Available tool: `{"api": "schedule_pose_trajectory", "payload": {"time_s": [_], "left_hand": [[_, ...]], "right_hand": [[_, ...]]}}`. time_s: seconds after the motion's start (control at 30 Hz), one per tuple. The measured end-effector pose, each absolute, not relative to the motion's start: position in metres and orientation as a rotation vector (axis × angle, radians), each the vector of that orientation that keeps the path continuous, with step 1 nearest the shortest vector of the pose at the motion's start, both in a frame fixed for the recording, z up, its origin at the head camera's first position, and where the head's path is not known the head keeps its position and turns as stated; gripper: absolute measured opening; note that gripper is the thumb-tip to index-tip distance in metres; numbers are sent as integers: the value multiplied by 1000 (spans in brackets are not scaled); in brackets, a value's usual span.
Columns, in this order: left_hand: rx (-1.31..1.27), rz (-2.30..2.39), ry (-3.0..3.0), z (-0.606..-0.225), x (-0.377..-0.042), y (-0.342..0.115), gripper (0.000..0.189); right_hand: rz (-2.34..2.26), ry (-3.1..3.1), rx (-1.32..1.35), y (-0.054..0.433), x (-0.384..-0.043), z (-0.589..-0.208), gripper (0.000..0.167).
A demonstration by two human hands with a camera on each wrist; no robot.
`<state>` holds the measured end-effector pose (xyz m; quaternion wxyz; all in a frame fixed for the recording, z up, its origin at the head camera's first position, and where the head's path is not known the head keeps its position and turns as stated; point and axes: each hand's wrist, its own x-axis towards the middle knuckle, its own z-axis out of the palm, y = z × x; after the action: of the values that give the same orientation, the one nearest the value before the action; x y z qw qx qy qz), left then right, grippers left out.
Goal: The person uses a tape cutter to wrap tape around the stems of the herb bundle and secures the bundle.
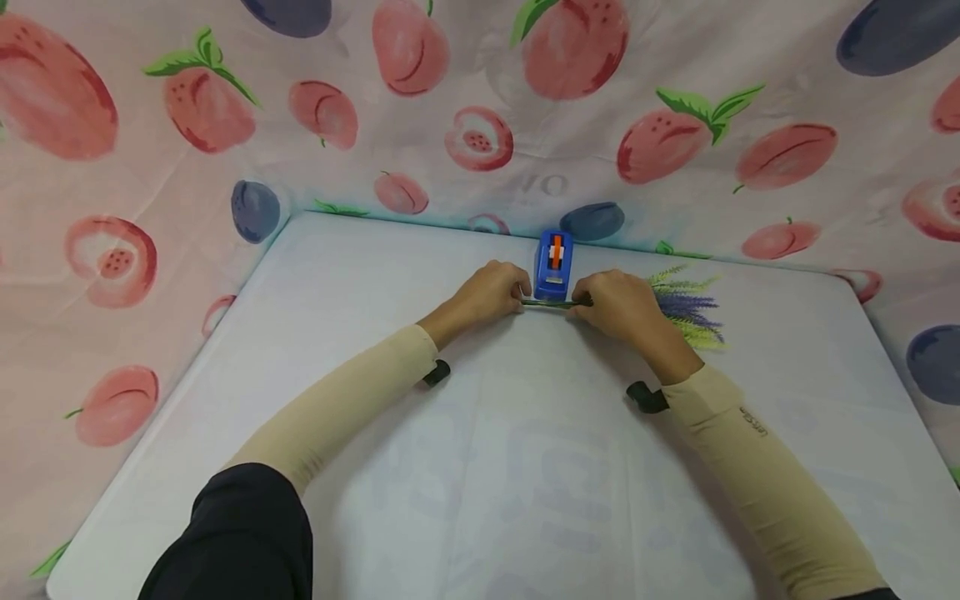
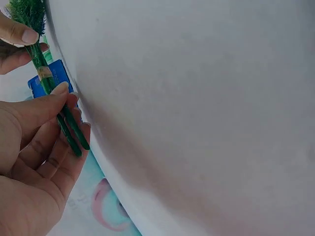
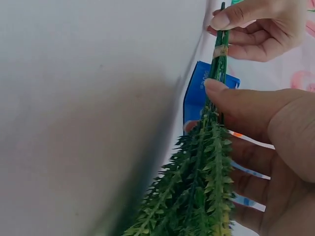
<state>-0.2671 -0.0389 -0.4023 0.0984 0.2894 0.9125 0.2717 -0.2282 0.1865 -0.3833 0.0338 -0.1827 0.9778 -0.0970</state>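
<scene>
Both hands hold a bunch of artificial flowers (image 1: 686,307) with green stems and purple and yellow-green heads, lying sideways. My left hand (image 1: 491,292) pinches the bare stem ends between thumb and fingers; two green tips (image 2: 81,142) poke out past its thumb. Higher up the stems, where the leafy part (image 3: 202,172) begins, my right hand (image 1: 618,304) grips with thumb and fingers. Between the hands, a strip of clear brownish tape (image 3: 220,50) wraps the stems. Just behind them stands a blue tape dispenser (image 1: 553,265) with an orange core.
A white-covered table (image 1: 525,467) spreads under the arms. Along its back and left hangs a pink fruit-print cloth (image 1: 420,150). Dark wrist cameras (image 1: 647,397) sit under both forearms.
</scene>
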Motion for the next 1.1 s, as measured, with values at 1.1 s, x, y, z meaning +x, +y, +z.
{"api": "schedule_pose_trajectory", "payload": {"time_s": [1.1], "left_hand": [[868, 770, 2669, -406, -259, -66, 7]], "right_hand": [[-363, 3000, -726, 196, -224, -394, 43]]}}
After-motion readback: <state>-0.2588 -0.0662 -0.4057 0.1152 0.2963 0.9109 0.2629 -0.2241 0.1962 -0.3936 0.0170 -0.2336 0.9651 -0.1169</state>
